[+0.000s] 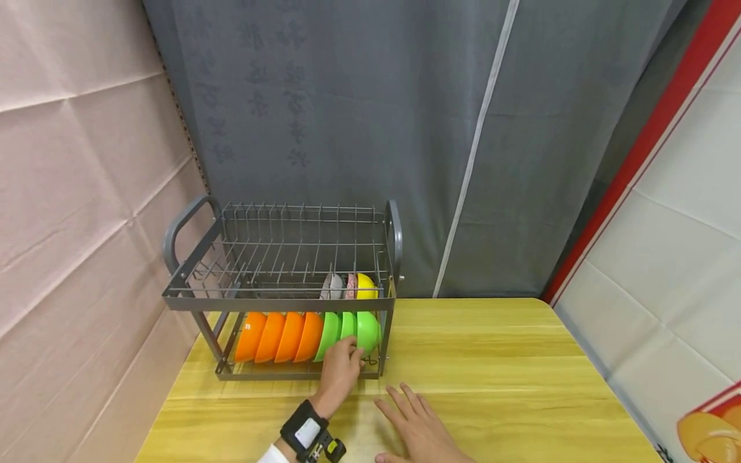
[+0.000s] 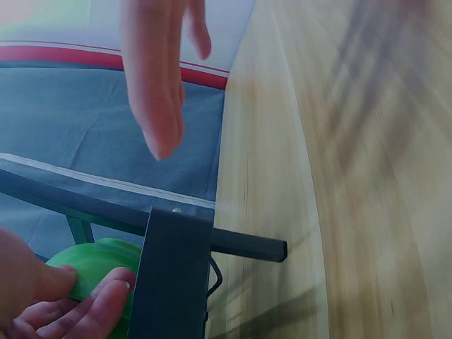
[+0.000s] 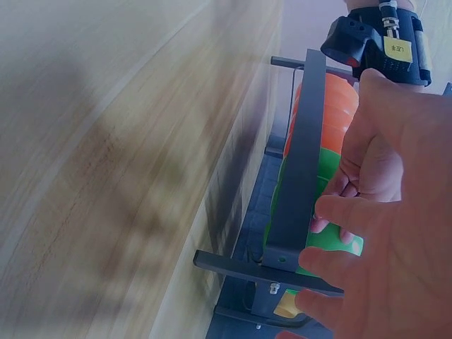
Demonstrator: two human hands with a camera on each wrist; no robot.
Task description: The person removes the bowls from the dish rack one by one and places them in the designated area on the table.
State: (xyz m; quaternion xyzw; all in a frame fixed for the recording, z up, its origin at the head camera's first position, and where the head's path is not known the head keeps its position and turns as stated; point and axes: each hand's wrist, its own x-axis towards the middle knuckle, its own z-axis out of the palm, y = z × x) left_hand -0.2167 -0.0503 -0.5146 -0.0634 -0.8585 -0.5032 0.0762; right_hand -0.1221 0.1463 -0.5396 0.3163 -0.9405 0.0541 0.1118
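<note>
A grey two-tier dish rack [image 1: 173, 299] stands at the table's back left. Its lower tier holds a row of orange bowls [image 1: 280, 336] and, to their right, three green bowls. My left hand [image 1: 354, 352] reaches into the rack's right end and pinches the rim of the rightmost green bowl [image 1: 367, 329]. The left wrist view shows thumb and fingers on that green bowl [image 2: 99, 254] beside a rack post [image 2: 173, 275]. My right hand [image 1: 405, 402] lies flat with fingers spread on the wooden table [image 1: 492, 360], just right of the left hand, holding nothing.
Behind the front row stand a whitish bowl [image 1: 332, 286], a pink one and a yellow bowl [image 1: 365, 286]. The upper tier is bare wire. A pink wall runs along the left, a grey curtain hangs behind, and the table's right edge meets a white panel.
</note>
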